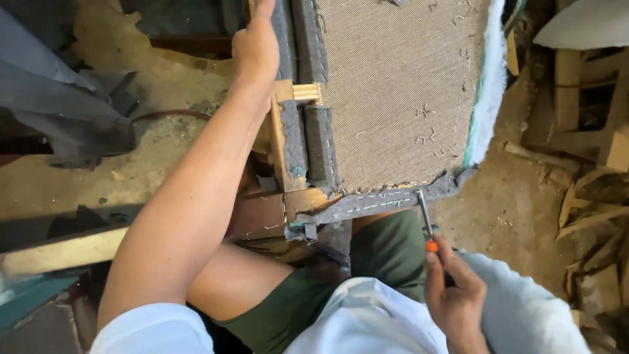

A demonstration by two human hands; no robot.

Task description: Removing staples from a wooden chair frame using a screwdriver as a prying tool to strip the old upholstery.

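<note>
Head view: the right hand was seen low in the frame, closed around a screwdriver with an orange collar, its thin metal shaft angled up so that the tip met the stapled grey fabric edge along the near side of an upturned upholstered seat. The left hand was stretched up and away, laid against the far left side of the seat with fingers wrapped over its edge, gripping the frame; the fingertips were cut off by the top of the picture.

The seat was lying underside up, covered in tan woven cloth dotted with staples, with white padding bulging along its right edge. Bare wooden frame pieces and grey fabric strips were exposed at its left side and near corner. The seat was resting above the person's knees, which were clad in green shorts.

Around it, a dusty floor was visible, with wood scraps piled at the right and dark cloth heaped at the left.
</note>
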